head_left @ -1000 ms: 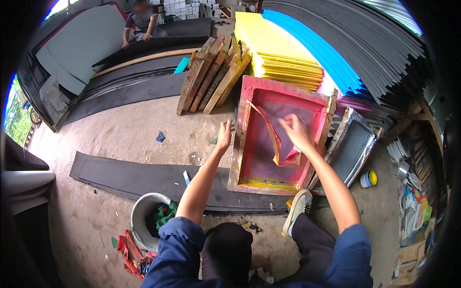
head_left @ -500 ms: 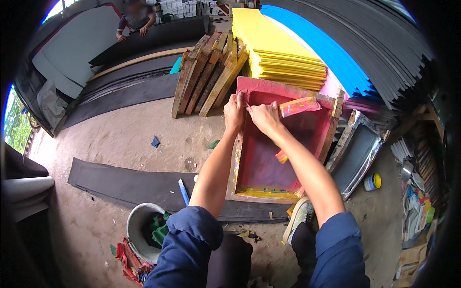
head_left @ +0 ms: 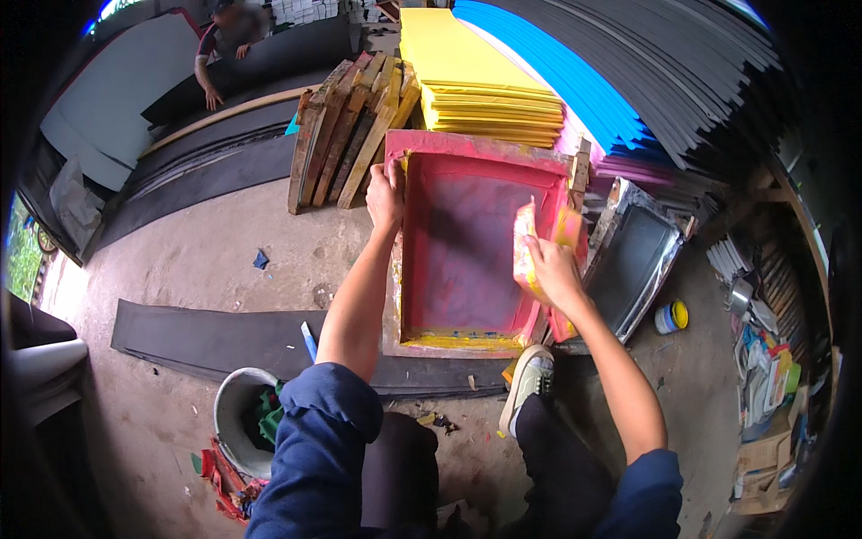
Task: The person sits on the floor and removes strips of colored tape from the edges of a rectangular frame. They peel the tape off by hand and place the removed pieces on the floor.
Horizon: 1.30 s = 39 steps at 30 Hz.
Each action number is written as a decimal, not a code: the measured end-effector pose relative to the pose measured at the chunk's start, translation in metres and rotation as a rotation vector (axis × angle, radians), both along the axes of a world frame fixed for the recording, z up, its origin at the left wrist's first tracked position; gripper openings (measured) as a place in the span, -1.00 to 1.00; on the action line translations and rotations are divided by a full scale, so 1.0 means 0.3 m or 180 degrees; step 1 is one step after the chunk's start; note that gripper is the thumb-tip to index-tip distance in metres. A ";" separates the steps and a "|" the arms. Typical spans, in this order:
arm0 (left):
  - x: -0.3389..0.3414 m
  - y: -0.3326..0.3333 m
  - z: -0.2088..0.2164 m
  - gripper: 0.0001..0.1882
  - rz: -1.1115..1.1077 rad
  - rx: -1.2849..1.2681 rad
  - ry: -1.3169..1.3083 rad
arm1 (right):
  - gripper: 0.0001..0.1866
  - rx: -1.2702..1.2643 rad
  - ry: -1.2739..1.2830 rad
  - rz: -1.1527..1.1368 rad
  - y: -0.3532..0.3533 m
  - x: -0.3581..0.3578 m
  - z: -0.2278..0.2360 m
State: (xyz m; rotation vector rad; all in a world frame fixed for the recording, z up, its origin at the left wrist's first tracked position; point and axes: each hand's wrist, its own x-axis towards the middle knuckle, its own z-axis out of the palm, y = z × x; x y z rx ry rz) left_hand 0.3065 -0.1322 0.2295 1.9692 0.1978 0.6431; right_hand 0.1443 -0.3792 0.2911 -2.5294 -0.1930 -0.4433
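A screen printing frame (head_left: pixel 467 145), stained pink with yellow along its near edge, stands tilted in front of me. My left hand (head_left: pixel 384 196) is closed round its left side near the far corner. Over the right part of the mesh, my right hand (head_left: pixel 555 269) pinches a bent, ink-stained strip (head_left: pixel 526 241) in pink and yellow. It looks like peeled tape, slightly blurred by motion. To the right leans a second, smaller frame (head_left: pixel 636 238) with dark mesh and a silvery border.
Wooden frames (head_left: pixel 346 135) lean together beyond my left hand. Yellow sheets (head_left: pixel 489 99) are stacked behind the frame. A bucket (head_left: pixel 235 422) with green cloth and a blue-handled cutter (head_left: pixel 309 341) lie near my left arm. A yellow-topped pot (head_left: pixel 672 316) stands at right. Another person (head_left: pixel 229 45) handles dark sheets far left.
My right hand has moved from the frame's far left corner to its right side, carrying the strip. My left hand still grips the left side, slightly lower. The view has shifted.
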 end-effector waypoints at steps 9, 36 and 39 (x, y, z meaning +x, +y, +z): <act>-0.359 0.004 -0.127 -0.49 0.0168 0.0418 -0.0595 | -0.71 0.1135 -0.0706 -0.0058 0.084 -0.024 0.035; -0.758 -0.203 0.085 -0.51 -0.2936 -0.1741 0.0416 | -0.63 0.3246 0.0906 0.0117 0.132 -0.254 0.032; -0.734 -0.203 0.050 -0.61 -0.3027 -0.1313 0.0557 | -0.54 0.3794 0.1449 0.0224 0.077 -0.262 -0.002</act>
